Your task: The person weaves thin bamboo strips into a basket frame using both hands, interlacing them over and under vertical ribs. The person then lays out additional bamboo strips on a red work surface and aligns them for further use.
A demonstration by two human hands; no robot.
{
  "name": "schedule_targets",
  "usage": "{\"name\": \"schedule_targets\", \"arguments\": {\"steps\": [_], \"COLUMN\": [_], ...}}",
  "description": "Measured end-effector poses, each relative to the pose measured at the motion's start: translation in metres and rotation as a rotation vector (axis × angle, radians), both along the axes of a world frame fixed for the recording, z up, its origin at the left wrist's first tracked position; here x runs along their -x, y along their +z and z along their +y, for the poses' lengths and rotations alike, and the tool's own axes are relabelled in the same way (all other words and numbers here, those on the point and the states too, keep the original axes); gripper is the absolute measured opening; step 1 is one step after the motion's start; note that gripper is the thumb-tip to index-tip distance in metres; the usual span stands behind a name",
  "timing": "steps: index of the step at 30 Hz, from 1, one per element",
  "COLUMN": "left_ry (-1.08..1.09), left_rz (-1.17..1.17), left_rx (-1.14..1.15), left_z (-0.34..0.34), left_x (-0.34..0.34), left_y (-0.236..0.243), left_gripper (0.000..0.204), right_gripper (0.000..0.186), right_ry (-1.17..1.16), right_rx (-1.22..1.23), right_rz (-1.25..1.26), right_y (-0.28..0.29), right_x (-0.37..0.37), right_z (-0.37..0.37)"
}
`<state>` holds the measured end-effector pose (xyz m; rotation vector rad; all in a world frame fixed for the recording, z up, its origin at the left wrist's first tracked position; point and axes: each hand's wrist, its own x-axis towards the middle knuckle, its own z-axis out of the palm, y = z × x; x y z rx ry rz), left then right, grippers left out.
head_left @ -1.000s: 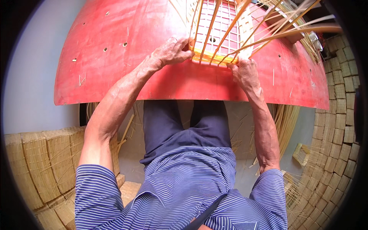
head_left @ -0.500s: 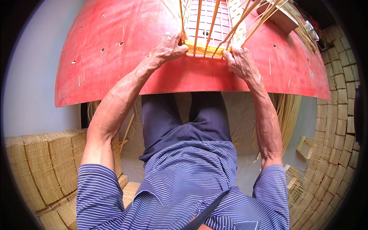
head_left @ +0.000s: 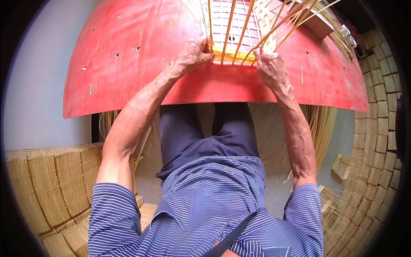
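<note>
A partly woven bamboo basket (head_left: 233, 56) rests on the red table (head_left: 124, 81), its near side showing yellow-orange strips and several upright strips fanning upward. Its open-lattice bottom and paler woven right side reach to the top of the picture. My left hand (head_left: 195, 55) is closed on the near left corner, thumb against the yellow band. At the near right corner, my right hand (head_left: 270, 65) pinches the basket's edge, knuckles up. Just what each set of fingertips presses on is hidden behind the hands.
A wooden block (head_left: 311, 22) lies on the table at the far right, beside a bundle of thin strips (head_left: 338, 40). Stacked woven baskets (head_left: 47, 184) stand at the left, and more line the right (head_left: 370, 141). Long bamboo strips (head_left: 320, 130) hang below the table's right edge.
My left hand has shifted slightly right along with the basket's near left corner. My right hand has moved a little, its fingers drawn in closer at the right corner.
</note>
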<state>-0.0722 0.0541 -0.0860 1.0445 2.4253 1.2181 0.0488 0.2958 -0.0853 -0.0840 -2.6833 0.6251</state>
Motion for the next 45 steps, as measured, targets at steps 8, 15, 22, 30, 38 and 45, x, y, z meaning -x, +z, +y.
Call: {"name": "schedule_targets", "arguments": {"steps": [8,15,22,30,38,45], "left_ry": [-0.029,-0.063,-0.066,-0.032,-0.077,-0.022], "left_rz": [-0.028,-0.028,-0.062,-0.005,0.01,-0.04], "left_rx": [-0.045,0.233,0.033,0.089,0.064,-0.039], "left_z": [-0.001,0.002,0.001,0.0,-0.011,-0.044], "left_x": [0.005,0.007,0.014,0.004,-0.002,-0.035], "left_y": [-0.002,0.032,-0.01,0.02,0.019,0.013], "left_gripper": [0.021,0.017,0.016,0.03,0.035,0.038], "right_gripper": [0.035,0.025,0.025,0.026,0.025,0.028], "right_ry": [0.082,0.163,0.082,0.054,0.003,0.015], "right_rx": [-0.097,0.008,-0.113,-0.121,-0.139,-0.057], "right_rz": [-0.063,-0.04,0.173,0.105,0.071,0.06], "right_y": [-0.002,-0.012,-0.048,-0.027,-0.016,-0.018], "right_x": [0.003,-0.007,0.009,-0.003,-0.033,-0.06], "right_z": [0.009,0.023,0.025,0.019,-0.001,-0.027]}}
